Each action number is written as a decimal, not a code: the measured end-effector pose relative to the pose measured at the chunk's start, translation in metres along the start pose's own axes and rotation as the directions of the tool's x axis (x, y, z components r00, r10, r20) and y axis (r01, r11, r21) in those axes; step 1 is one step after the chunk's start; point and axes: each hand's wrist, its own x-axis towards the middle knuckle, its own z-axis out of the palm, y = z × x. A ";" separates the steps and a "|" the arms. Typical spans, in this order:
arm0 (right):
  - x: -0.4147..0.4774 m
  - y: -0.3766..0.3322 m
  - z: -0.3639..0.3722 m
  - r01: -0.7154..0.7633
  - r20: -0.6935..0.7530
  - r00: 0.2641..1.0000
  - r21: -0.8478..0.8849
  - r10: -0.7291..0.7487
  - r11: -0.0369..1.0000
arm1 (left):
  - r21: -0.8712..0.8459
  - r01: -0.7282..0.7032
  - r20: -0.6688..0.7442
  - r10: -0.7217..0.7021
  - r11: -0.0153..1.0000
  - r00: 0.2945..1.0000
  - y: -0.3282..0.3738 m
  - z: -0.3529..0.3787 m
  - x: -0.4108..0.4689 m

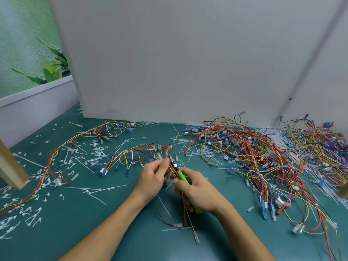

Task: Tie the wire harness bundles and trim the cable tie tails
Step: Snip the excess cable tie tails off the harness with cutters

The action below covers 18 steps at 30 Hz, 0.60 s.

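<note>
Centre frame: a left hand (153,178) pinches a wire harness (128,152) while the right hand (197,193) grips green-handled cutters (181,175). Their long axis slants from lower right to upper left, tip aimed at the pinched wires. The harness fans left across the green table (105,219) (clipped tie tails (35,220) litter it). A harness pile (263,162) fills the right.

A grey partition panel (188,63) is standing on the teal tabletop (75,213). A wooden post (9,166) is resting at the left edge, and a plant-printed backdrop (28,44) is hanging behind.
</note>
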 end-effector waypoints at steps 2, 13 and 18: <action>0.000 0.001 0.000 -0.007 -0.001 1.000 0.001 0.007 1.000 | 0.006 -0.007 0.004 0.007 1.000 1.000 -0.001 0.000 0.000; -0.002 -0.004 0.001 0.011 -0.010 1.000 0.009 -0.011 1.000 | 0.060 -0.049 -0.003 0.049 0.997 0.999 -0.005 -0.002 0.001; 0.000 -0.002 0.000 0.021 -0.020 1.000 -0.001 -0.021 1.000 | 0.105 -0.067 0.001 0.068 0.992 0.998 -0.003 -0.001 0.000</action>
